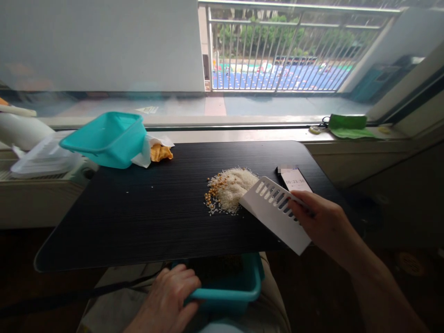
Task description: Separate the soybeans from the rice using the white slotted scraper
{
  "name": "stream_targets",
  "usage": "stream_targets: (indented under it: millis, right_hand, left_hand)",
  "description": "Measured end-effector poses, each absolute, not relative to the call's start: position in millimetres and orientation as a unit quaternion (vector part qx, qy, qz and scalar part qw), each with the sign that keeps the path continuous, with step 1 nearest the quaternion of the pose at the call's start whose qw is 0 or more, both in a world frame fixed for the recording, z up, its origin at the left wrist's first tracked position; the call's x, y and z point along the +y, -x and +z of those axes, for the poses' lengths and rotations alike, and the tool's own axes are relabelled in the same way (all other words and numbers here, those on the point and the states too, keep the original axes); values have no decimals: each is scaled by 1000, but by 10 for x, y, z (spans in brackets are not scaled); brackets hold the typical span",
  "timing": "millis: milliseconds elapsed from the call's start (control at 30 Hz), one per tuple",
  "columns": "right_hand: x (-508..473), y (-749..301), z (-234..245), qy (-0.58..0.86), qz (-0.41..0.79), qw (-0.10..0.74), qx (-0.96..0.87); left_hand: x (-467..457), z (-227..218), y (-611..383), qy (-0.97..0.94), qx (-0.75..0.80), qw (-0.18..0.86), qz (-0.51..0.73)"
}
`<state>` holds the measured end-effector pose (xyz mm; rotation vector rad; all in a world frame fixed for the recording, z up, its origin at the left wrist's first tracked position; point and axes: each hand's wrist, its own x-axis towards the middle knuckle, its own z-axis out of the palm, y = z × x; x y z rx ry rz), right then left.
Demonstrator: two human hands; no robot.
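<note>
My right hand grips a white slotted scraper board, tilted with its lower left edge against a pile of white rice mixed with yellow corn kernels on the black ribbed tabletop. Below the table's near edge, my left hand is closed on the rim of a teal plastic basin resting on my lap. The basin sits mostly under the table edge, beneath the pile.
A second teal basin stands tilted at the table's back left, beside white paper and an orange cloth. A phone showing a timer lies right of the pile. Clear plastic containers sit far left; a green cloth lies on the windowsill.
</note>
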<state>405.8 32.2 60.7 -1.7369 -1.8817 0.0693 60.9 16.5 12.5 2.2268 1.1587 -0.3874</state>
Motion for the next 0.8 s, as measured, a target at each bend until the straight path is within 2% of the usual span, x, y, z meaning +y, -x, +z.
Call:
stream_targets:
  millis: [300, 533, 700, 800]
  right_hand:
    - [500, -4300, 580, 638, 43, 300, -708]
    - [327, -4315, 724, 624, 144, 353, -682]
    - [254, -4229, 743, 585, 209, 297, -725]
    - [378, -4215, 677, 565, 189, 274, -755]
  left_hand:
    - [173, 95, -644, -842, 427, 291, -152]
    - [169, 24, -589, -853, 418, 290, -118]
    - [184, 9, -597, -854, 411, 293, -129]
    - [195, 27, -619, -855, 408, 294, -125]
